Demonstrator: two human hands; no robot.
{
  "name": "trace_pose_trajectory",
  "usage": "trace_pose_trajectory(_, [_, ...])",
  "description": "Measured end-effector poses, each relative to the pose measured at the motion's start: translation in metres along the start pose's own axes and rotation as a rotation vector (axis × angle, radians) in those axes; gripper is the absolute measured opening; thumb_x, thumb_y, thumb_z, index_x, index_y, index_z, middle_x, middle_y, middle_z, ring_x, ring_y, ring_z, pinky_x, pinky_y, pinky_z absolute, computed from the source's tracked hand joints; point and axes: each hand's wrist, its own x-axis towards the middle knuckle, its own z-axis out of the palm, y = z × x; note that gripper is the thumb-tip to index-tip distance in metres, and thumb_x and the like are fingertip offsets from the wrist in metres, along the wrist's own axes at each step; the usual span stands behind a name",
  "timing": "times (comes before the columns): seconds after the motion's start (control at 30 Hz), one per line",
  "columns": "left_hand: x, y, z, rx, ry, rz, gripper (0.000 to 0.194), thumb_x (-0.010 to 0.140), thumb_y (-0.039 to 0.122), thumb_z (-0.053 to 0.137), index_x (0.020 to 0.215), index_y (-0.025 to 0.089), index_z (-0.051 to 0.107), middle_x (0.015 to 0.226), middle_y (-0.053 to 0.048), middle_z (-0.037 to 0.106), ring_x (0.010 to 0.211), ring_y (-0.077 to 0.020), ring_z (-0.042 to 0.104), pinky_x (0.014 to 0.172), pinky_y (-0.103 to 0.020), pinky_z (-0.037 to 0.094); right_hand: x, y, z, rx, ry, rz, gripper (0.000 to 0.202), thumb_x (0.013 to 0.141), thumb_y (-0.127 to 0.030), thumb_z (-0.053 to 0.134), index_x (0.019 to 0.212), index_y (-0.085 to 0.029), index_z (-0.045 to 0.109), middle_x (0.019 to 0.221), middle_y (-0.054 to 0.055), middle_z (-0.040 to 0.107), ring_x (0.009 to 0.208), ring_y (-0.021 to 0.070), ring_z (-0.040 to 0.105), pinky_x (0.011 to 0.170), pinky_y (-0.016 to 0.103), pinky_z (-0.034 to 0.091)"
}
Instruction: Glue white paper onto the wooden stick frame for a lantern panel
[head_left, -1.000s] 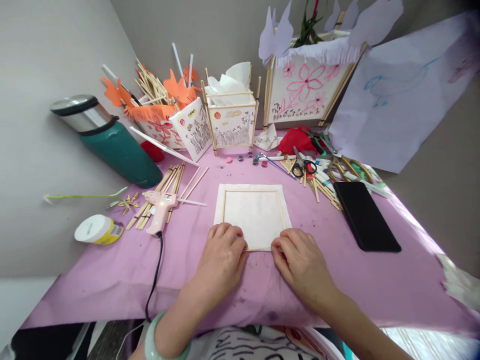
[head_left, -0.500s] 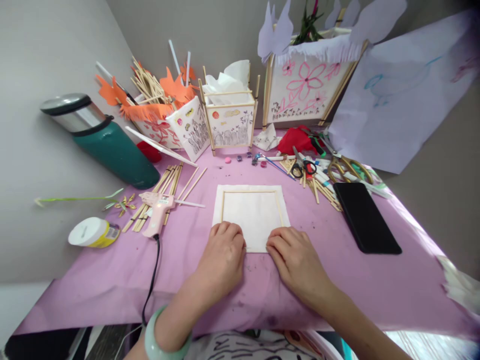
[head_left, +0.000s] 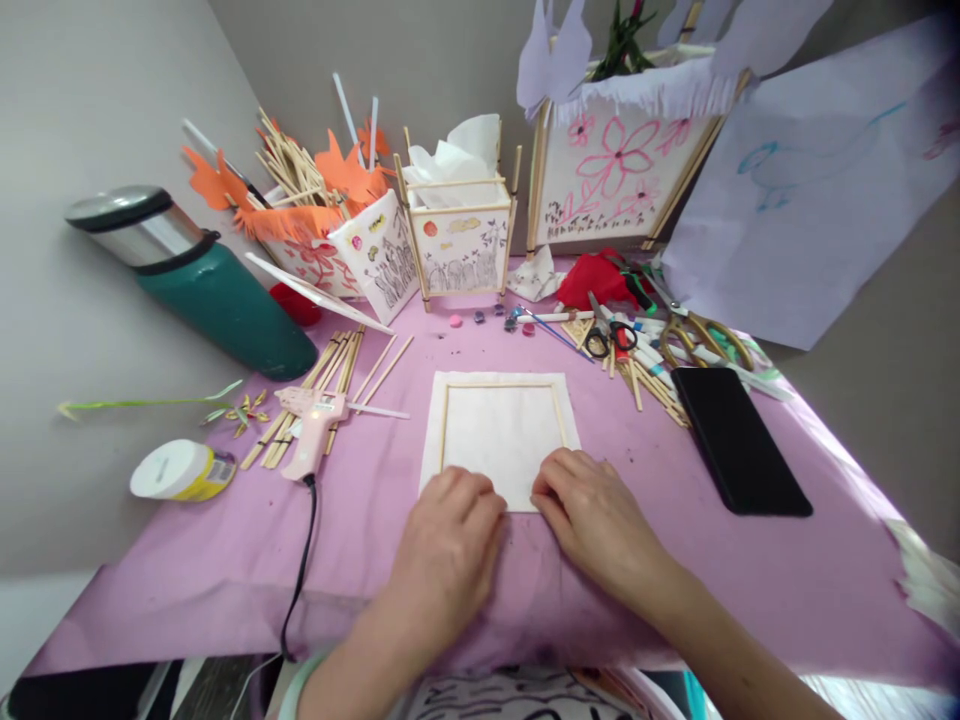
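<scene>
A white sheet, paper or cloth, lies flat on the purple table cover. Thin wooden sticks lie along its far and side margins like a frame. My left hand is closed at the near left part of the sheet, thumb and fingers pinched on its near edge. At the near right corner, my right hand pinches the same edge with its fingers curled. My fingers hide both near corners and whatever lies beneath them.
On the left are a pink glue gun with a black cord, bundled sticks, a white tub and a leaning teal bottle. A phone and scissors lie right. Decorated boxes stand behind.
My left hand has slid toward me and a little right along the near edge of the sheet. My right hand stays almost in place. The camera view has shifted slightly.
</scene>
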Motion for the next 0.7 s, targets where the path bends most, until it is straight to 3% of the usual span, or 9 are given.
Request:
trace_pose_trajectory(0.1, [-0.011, 0.006, 0.013, -0.021, -0.093, 0.061, 0.021, 0.091, 0.011, 0.044, 0.104, 0.017, 0.059, 0.096, -0.007, 0.06, 0.09, -0.0213, 0.051, 0.08, -0.038, 0.048, 0.0, -0.001, 0.002, -0.017, 0.004, -0.005, 0.015, 0.085, -0.011, 0.054, 0.073, -0.018, 0.056, 0.08, 0.004, 0.058, 0.078, 0.0191, 0.052, 0.068, 0.032, 0.034])
trace_pose_trajectory(0.27, [-0.016, 0.007, 0.029, 0.086, -0.076, 0.085, 0.03, 0.091, 0.013, 0.044, 0.12, 0.015, 0.054, 0.104, -0.01, 0.061, 0.095, -0.023, 0.054, 0.083, -0.041, 0.048, -0.003, 0.002, 0.005, 0.002, 0.094, -0.047, 0.015, 0.086, -0.014, 0.054, 0.072, -0.019, 0.056, 0.078, 0.004, 0.058, 0.078, 0.0196, 0.052, 0.071, 0.034, 0.037])
trace_pose_trajectory(0.37, [-0.013, 0.009, 0.029, 0.158, -0.095, 0.061, 0.031, 0.092, 0.018, 0.046, 0.122, 0.017, 0.053, 0.104, -0.01, 0.062, 0.093, -0.0234, 0.055, 0.084, -0.045, 0.044, -0.013, 0.013, 0.001, 0.145, 0.23, -0.038, 0.009, 0.09, -0.022, 0.053, 0.085, -0.02, 0.06, 0.091, 0.006, 0.06, 0.089, 0.0211, 0.055, 0.078, 0.036, 0.041])
trace_pose_trajectory(0.47, [-0.009, 0.011, 0.027, 0.198, -0.11, 0.037, 0.032, 0.092, 0.023, 0.049, 0.123, 0.019, 0.053, 0.103, -0.008, 0.063, 0.092, -0.0236, 0.055, 0.088, -0.048, 0.039, -0.03, 0.031, -0.007, 0.292, 0.36, 0.078, 0.013, 0.092, -0.028, 0.05, 0.095, -0.022, 0.061, 0.102, 0.007, 0.059, 0.098, 0.0215, 0.056, 0.085, 0.036, 0.044])
trace_pose_trajectory(0.6, [-0.007, 0.011, 0.026, 0.193, -0.128, 0.037, 0.032, 0.091, 0.027, 0.051, 0.122, 0.021, 0.053, 0.105, -0.006, 0.062, 0.094, -0.024, 0.052, 0.094, -0.049, 0.034, -0.053, 0.05, -0.009, 0.299, 0.289, 0.086, 0.009, 0.089, -0.029, 0.056, 0.095, -0.023, 0.061, 0.101, 0.006, 0.059, 0.098, 0.0214, 0.056, 0.084, 0.035, 0.045])
trace_pose_trajectory(0.7, [-0.007, 0.01, 0.025, 0.185, -0.142, 0.043, 0.031, 0.091, 0.027, 0.051, 0.121, 0.021, 0.054, 0.105, -0.006, 0.062, 0.095, -0.0244, 0.052, 0.094, -0.049, 0.033, -0.061, 0.051, -0.003, 0.221, 0.311, 0.05, 0.009, 0.087, -0.027, 0.059, 0.094, -0.022, 0.061, 0.098, 0.006, 0.06, 0.096, 0.0222, 0.055, 0.082, 0.037, 0.045])
